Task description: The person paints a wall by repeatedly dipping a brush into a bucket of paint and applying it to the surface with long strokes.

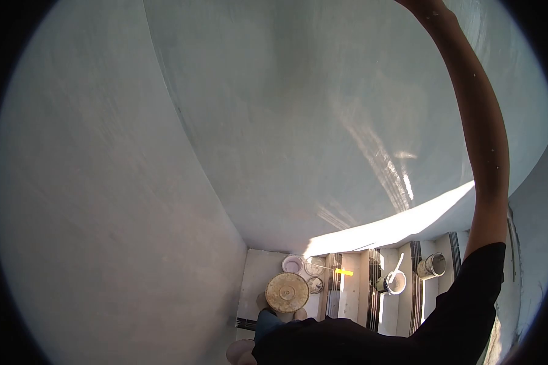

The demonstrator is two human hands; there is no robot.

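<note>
My right arm is stretched up along the right side of the head view, in front of a grey-white wall (274, 121). Only the wrist and lower part of my right hand (425, 7) show at the top edge. Its fingers are out of frame, so whatever they hold or touch is hidden. The wall is what lies nearest to that hand. My left hand is nowhere in view.
Tiled stairs (351, 298) lie far below. By my feet is a round, stained bucket or lid (287, 292), with a pinkish tub (293, 264) near it. Two buckets, one (396, 282) and another (435, 265), stand on steps. A yellow-handled tool (344, 272) lies nearby.
</note>
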